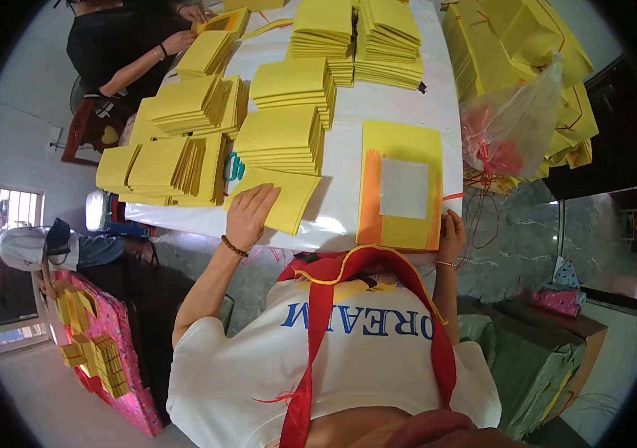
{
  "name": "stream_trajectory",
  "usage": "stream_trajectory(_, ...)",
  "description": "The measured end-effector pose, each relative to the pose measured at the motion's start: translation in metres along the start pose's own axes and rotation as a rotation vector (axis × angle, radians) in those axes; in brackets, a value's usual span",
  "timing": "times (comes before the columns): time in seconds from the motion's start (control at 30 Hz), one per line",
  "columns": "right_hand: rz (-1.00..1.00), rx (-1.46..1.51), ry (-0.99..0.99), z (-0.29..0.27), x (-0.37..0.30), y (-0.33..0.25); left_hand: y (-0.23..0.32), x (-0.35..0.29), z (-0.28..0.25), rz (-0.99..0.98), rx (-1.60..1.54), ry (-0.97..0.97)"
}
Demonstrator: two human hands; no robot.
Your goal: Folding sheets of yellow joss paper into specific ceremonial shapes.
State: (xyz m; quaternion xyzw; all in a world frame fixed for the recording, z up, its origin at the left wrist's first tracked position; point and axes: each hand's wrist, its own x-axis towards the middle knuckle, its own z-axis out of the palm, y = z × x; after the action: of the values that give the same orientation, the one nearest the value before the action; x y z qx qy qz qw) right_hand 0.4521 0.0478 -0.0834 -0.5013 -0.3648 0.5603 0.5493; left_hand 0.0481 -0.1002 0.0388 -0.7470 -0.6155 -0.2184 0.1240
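My left hand (253, 211) lies over the left edge of a folded yellow paper piece (292, 200), fingers on top and thumb hidden; the piece throws a shadow on the table. My right hand (451, 237) is by the table's front edge, fingers curled, at the lower right corner of a flat yellow paper panel (401, 140). What it pinches, if anything, is too small to make out. Orange strips run down the panel's sides, and a pale grey rectangle (404, 188) sits in its middle. A short red cord (453, 197) sticks out beside it.
Stacks of folded yellow paper (277, 138) crowd the white table (345, 160). Across it are another person's hands (181, 41) on yellow paper. Bundled yellow paper (527, 45) and a clear bag of red cord (509, 123) stand right. A pink table (128, 358) is at left.
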Motion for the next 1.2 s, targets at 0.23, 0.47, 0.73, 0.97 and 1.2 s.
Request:
stream_trajectory(0.23, 0.09, -0.02, -0.075, -0.006, 0.013, -0.011, 0.001, -0.051, 0.054, -0.061, 0.099, -0.202)
stream_trajectory(0.47, 0.233, -0.047, -0.115, -0.001, 0.017, -0.029, 0.007, -0.059, 0.051, -0.073, 0.102, -0.194)
stream_trajectory(0.73, -0.042, -0.139, -0.1, 0.066, 0.044, -0.105, 0.011, -0.04, 0.028, -0.13, 0.017, -0.316)
stream_trajectory(0.97, 0.066, 0.103, -0.589, 0.198, -0.007, -0.123, -0.03, -0.016, 0.035, -0.555, -0.107, -0.328)
stream_trajectory(1.2, 0.412, -0.212, -0.661, 0.303, -0.028, -0.071, -0.094, 0.016, 0.05, -1.227, -0.827, 0.367)
